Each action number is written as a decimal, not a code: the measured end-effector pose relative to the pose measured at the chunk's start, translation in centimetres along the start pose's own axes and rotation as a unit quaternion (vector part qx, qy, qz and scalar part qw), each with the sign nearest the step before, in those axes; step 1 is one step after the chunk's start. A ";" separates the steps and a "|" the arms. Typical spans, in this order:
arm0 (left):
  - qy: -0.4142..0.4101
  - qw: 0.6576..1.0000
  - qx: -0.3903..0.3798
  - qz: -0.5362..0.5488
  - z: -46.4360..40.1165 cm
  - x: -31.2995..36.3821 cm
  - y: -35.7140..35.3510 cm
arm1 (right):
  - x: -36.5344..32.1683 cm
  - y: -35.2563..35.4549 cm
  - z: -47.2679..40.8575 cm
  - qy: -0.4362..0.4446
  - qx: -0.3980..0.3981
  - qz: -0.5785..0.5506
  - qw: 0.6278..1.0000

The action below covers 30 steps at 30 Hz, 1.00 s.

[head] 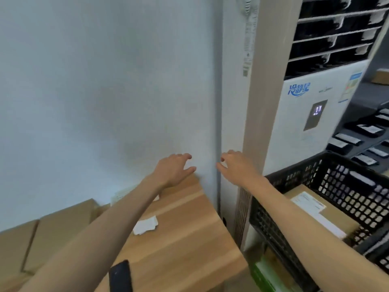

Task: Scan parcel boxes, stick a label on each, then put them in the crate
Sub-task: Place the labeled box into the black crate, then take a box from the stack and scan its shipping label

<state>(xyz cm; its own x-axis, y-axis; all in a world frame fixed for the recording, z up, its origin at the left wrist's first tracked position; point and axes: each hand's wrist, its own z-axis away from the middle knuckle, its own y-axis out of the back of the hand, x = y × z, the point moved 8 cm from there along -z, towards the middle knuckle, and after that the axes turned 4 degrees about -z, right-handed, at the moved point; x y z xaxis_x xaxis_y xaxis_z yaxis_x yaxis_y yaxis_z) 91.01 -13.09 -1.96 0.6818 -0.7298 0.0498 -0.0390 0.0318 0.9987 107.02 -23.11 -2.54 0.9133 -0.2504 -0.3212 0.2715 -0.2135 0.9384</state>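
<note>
My left hand (pixel 174 169) and my right hand (pixel 237 165) are both stretched forward above the far edge of the wooden table (pixel 185 239), fingers spread, holding nothing. A black plastic crate (pixel 341 186) stands at the right with a labelled parcel box (pixel 322 213) lying inside it. Several plain cardboard boxes (pixel 52 232) lie at the left of the table against the wall. A small stack of white labels (pixel 146 225) rests on the table under my left forearm. A black scanner (pixel 121 277) lies at the table's near edge.
A white wall is straight ahead. A tall floor-standing air conditioner (pixel 305 102) stands behind the crate. Grey shelves (pixel 366 133) with dark labelled packets fill the far right. A green and white box (pixel 267 275) sits on the floor below the crate.
</note>
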 end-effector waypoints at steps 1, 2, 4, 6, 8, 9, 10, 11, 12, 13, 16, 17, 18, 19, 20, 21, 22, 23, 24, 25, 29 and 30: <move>0.018 1.000 0.001 -0.002 1.3 -1.8 0.2 | -1.9 -0.5 -0.4 0.018 -0.002 0.007 1.000; 0.036 0.999 0.003 -0.001 2.7 -3.7 0.5 | -3.9 -1.0 -0.8 0.034 -0.001 0.012 0.999; 0.071 0.997 0.010 -0.002 5.6 -7.5 1.1 | -8.2 -2.2 -1.5 0.067 0.001 0.016 0.998; 0.101 0.995 0.015 -0.013 8.7 -11.2 1.5 | -12.6 -3.7 -2.1 0.094 -0.006 0.020 0.995; 0.131 0.991 0.017 -0.024 11.9 -14.9 1.9 | -17.0 -5.2 -2.5 0.119 -0.013 0.019 0.993; 0.145 0.989 0.018 -0.026 13.6 -16.8 2.1 | -19.3 -5.9 -2.5 0.131 -0.017 0.017 0.991; 0.160 0.987 0.019 -0.028 15.4 -18.6 2.2 | -21.5 -6.6 -2.4 0.143 -0.019 0.017 0.989; 0.173 0.984 0.022 -0.030 17.2 -20.5 2.3 | -23.8 -7.4 -2.2 0.154 -0.022 0.017 0.988; 0.185 0.982 0.024 -0.033 19.0 -22.3 2.4 | -26.0 -8.1 -1.9 0.163 -0.026 0.018 0.986; 0.196 0.980 0.027 -0.035 20.8 -24.1 2.5 | -28.2 -8.9 -1.6 0.170 -0.032 0.019 0.985; 0.225 0.973 0.030 -0.032 26.0 -29.5 2.5 | -34.4 -11.1 -0.3 0.190 -0.041 0.026 0.981; 0.233 0.971 0.031 -0.029 27.6 -31.1 2.5 | -36.3 -11.8 0.2 0.194 -0.042 0.026 0.980; 0.242 0.970 0.031 -0.024 29.1 -32.8 2.5 | -38.2 -12.6 0.7 0.195 -0.046 0.024 0.979; 0.248 0.968 0.031 -0.019 30.5 -34.3 2.4 | -39.9 -13.3 1.2 0.196 -0.052 0.023 0.979; 0.253 0.967 0.031 -0.014 31.6 -35.6 2.1 | -41.5 -14.1 1.6 0.196 -0.058 0.022 0.979; 0.255 0.967 0.031 -0.010 32.6 -36.8 1.8 | -42.9 -14.9 2.0 0.196 -0.063 0.022 0.978; 0.254 0.967 0.031 -0.006 33.6 -37.9 1.4 | -44.2 -15.7 2.4 0.195 -0.067 0.021 0.978; 0.252 0.967 0.030 0.001 34.4 -38.8 1.0 | -45.3 -16.6 2.8 0.191 -0.072 0.018 0.979; 0.249 0.968 0.026 0.012 35.1 -39.4 0.5 | -46.2 -17.6 3.2 0.187 -0.080 0.016 0.979; 0.245 0.969 0.020 0.021 35.7 -40.0 -0.2 | -46.8 -18.6 3.6 0.182 -0.089 0.017 0.979; 0.244 0.969 -0.024 0.031 37.4 -42.2 -3.7 | -48.3 -23.1 5.0 0.158 -0.137 0.020 0.978; 0.244 0.969 -0.033 0.038 37.6 -42.7 -4.7 | -48.5 -24.2 5.1 0.154 -0.145 0.020 0.977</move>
<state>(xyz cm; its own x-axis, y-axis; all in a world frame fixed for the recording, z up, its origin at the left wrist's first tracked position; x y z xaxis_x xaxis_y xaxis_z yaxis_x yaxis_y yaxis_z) 34.55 -7.76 -8.99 0.9433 -0.3149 0.1052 -0.0677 0.1278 0.9895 54.58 -10.64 -10.32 0.9607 0.0528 -0.2726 0.2681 0.0791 0.9601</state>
